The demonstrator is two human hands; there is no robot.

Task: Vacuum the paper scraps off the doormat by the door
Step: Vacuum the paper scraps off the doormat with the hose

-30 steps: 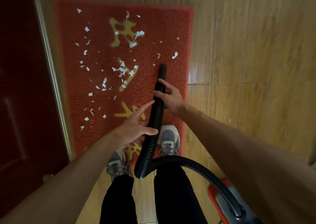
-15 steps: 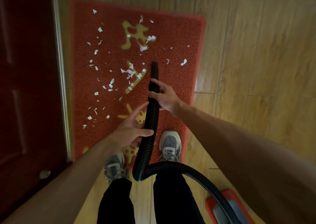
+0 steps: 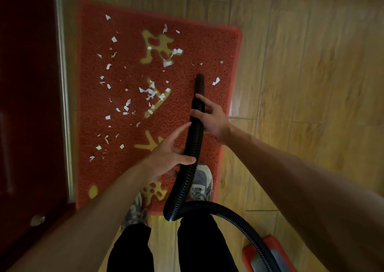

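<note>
— Head view: what do you have?
— I'm looking straight down on a red looped-pile doormat with yellow characters (image 3: 220, 49). It lies along the dark red door (image 3: 27, 105) at my left, on a wood-plank floor (image 3: 311, 84). I see white paper scraps (image 3: 152, 93) scattered over its left and middle parts, thickest round the middle character.
— And the hands?
— The right hand (image 3: 212, 117) is curled round the black ribbed vacuum hose (image 3: 193, 147) just behind its smooth nozzle end (image 3: 200, 81), with the index finger laid over the top. The left hand (image 3: 168, 155) holds the same hose lower down. Its thumb lies across the hose and its index finger stretches straight toward it; I can't make out the other fingers well.
— Where's the nozzle?
— Over the mat's right part, pointing away from me, with one larger scrap just to its right. I cannot tell whether it touches the pile. The hose loops back between the grey sneakers (image 3: 200, 183) to a red and grey vacuum body (image 3: 268, 255) at lower right
</note>
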